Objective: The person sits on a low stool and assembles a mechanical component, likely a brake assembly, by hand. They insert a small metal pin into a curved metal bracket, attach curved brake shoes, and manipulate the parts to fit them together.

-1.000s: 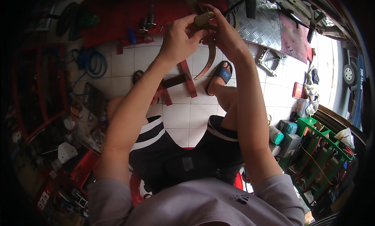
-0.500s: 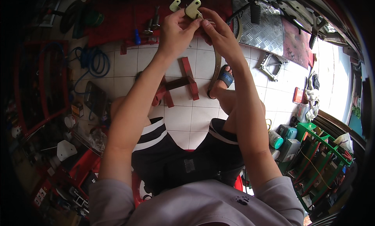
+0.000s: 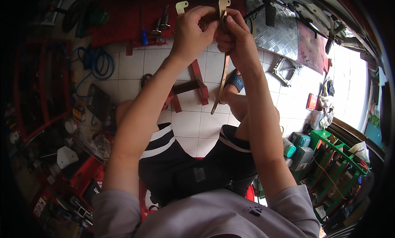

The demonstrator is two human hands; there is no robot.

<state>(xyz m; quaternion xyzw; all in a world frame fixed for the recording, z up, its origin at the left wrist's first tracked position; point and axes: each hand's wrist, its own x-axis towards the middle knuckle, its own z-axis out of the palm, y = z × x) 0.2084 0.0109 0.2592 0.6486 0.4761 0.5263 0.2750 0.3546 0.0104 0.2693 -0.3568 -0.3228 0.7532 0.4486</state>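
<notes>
White floor tiles (image 3: 193, 127) below; left hand (image 3: 192, 32) and right hand (image 3: 236, 42) both grip curved metal strips (image 3: 222, 69).

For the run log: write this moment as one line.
left hand: grips metal bracket | right hand: grips long curved metal strip | both raised over white tiled floor

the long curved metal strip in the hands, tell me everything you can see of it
The curved metal strip is thin, flat and brass-tan, seemingly metal. It hangs roughly upright, bowing gently, its lower tip free above the tiled floor. Its top ends in a pale notched tab above the fingers. The right hand pinches it near the top; the left hand grips beside it, holding a similar tabbed piece.
</notes>
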